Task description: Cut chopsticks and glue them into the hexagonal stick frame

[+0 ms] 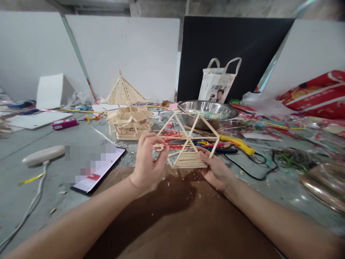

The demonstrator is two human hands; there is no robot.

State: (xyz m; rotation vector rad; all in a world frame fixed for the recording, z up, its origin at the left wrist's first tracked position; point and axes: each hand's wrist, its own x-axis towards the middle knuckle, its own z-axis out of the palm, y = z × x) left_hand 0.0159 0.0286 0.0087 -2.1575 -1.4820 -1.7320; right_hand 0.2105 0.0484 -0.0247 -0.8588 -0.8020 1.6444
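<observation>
A hexagonal frame of thin wooden sticks (pixel 189 138) is tilted up in front of me, with spokes meeting at its middle. Parallel sticks fill its lowest triangle; the other sections are open. My right hand (pixel 215 169) grips its lower right side, thumb on the near face. At the frame's left edge, my left hand (pixel 148 158) is closed in a pinch, and whatever lies between its fingertips is too small to make out. Behind the left hand stands a small pavilion model (pixel 129 120) of the same sticks, with a pointed roof.
A metal bowl (pixel 185 105) stands beyond the frame, near a yellow glue gun (pixel 238 144) with a black cord. Left lie a phone (pixel 101 172), a white corded device (pixel 44 155) and a purple box (pixel 64 123). A white bag (pixel 215 81) leans on the black panel (pixel 231 46).
</observation>
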